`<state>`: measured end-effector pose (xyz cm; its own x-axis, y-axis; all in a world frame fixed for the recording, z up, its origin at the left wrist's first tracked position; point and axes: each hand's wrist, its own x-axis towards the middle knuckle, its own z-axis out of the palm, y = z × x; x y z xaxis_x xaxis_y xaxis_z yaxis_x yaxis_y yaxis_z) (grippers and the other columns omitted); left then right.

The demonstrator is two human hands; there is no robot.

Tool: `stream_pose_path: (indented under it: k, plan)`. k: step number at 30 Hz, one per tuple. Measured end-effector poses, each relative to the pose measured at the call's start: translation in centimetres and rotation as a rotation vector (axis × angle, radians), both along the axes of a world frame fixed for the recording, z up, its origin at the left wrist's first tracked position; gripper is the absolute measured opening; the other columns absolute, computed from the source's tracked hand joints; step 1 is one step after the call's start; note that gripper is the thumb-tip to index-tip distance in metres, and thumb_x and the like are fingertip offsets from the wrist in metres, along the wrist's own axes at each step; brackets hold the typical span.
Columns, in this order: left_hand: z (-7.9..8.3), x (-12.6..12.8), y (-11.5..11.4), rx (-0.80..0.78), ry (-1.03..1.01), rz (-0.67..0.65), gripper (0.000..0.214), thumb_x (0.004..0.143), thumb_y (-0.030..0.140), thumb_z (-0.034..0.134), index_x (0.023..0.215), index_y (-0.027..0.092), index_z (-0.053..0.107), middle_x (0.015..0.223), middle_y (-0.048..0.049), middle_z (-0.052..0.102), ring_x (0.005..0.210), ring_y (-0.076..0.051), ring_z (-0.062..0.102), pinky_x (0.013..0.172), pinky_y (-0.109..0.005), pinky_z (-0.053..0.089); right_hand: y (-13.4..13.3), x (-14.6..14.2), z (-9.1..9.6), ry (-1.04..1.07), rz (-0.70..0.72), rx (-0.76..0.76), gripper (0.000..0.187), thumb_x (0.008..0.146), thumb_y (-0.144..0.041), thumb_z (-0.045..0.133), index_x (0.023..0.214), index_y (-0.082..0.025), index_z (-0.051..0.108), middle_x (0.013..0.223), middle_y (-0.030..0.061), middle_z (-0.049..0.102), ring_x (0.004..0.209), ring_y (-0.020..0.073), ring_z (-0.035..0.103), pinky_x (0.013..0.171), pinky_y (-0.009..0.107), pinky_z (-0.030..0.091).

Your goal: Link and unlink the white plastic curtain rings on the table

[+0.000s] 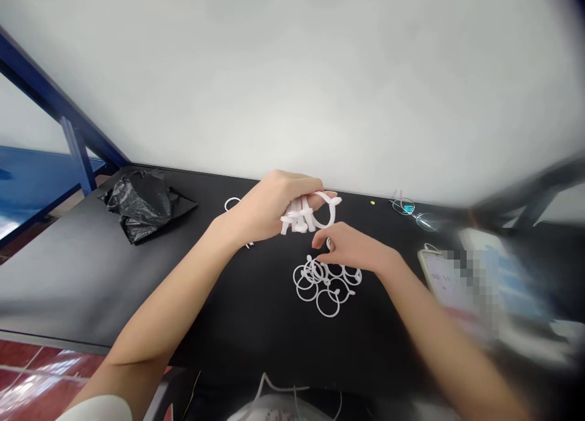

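Okay, starting from the left of my head view, I have a blue metal frame standing beside the black table, with red floor tiles below. A crumpled black plastic bag lies on the table's left part. Moving right, part of a loose white ring peeks out from behind the left forearm, near the back edge.

Now the left hand, raised over the middle of the table: I have it clamped on a bundle of white rings, their small tabs sticking out below the fingers and one hoop jutting out to the right. Just below and to the right, a loose pile of white rings lies overlapping on the black surface.

Over the far side of that pile I have the right hand, thumb and forefinger curved, with a bit of white showing between them; whether they grip it I cannot tell. Further right come a small yellow speck, a pair of glasses near the wall, and a phone, partly pixelated.
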<state>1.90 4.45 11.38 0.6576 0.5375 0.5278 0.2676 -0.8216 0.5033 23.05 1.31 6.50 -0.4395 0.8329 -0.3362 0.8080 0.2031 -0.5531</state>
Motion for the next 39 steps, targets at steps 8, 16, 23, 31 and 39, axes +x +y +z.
stream_pose_path:
  k: [8,16,23,31,39]
  plan:
    - [-0.5,0.4,-0.2,0.03,-0.014,-0.036,0.021,0.095,0.019,0.05,0.078,0.015,0.062,0.069,-0.0009,0.058,0.057,-0.007,0.05,0.052,-0.02,0.037,0.4,-1.3,-2.5,-0.102,0.064,0.025,0.01,0.07,-0.01,0.058,0.075,-0.018,0.064,0.084,0.0034,0.069,0.068,0.0142,0.059,0.058,0.025,0.04]
    - [-0.1,0.4,-0.4,0.054,0.132,-0.026,0.023,0.093,0.016,0.045,0.093,0.014,0.068,0.069,-0.0024,0.064,0.054,-0.009,0.052,0.05,-0.021,0.036,0.4,0.1,0.3,0.178,-0.007,0.004,0.01,0.077,-0.018,0.059,0.076,-0.016,0.07,0.067,-0.0002,0.064,0.058,0.0111,0.054,0.053,0.023,0.039]
    - [0.4,0.4,-0.9,-0.152,0.081,-0.106,0.019,0.093,0.022,0.047,0.098,0.015,0.064,0.074,-0.0022,0.066,0.061,-0.011,0.058,0.055,-0.021,0.042,-1.0,1.4,4.1,0.63,-0.072,0.364,0.011,0.081,-0.017,0.068,0.085,-0.021,0.076,0.078,0.0017,0.07,0.064,0.0127,0.062,0.054,0.024,0.047]
    - [1.6,0.9,-2.2,-0.511,-0.049,-0.164,0.022,0.094,0.039,0.053,0.102,0.019,0.052,0.067,0.0045,0.061,0.055,-0.007,0.053,0.053,-0.018,0.042,-2.9,0.8,5.1,0.768,-0.007,0.874,0.029,0.078,-0.005,0.07,0.093,-0.029,0.077,0.084,0.0019,0.075,0.068,0.0161,0.068,0.055,0.027,0.053]
    - [1.0,0.7,-1.6,-0.441,-0.063,-0.209,0.027,0.085,0.023,0.064,0.107,0.019,0.05,0.081,0.0005,0.067,0.07,-0.011,0.059,0.064,-0.023,0.045,-3.4,0.4,4.9,0.641,0.026,1.026,0.041,0.081,-0.002,0.063,0.105,-0.033,0.074,0.097,0.0025,0.075,0.074,0.0177,0.07,0.057,0.029,0.056]
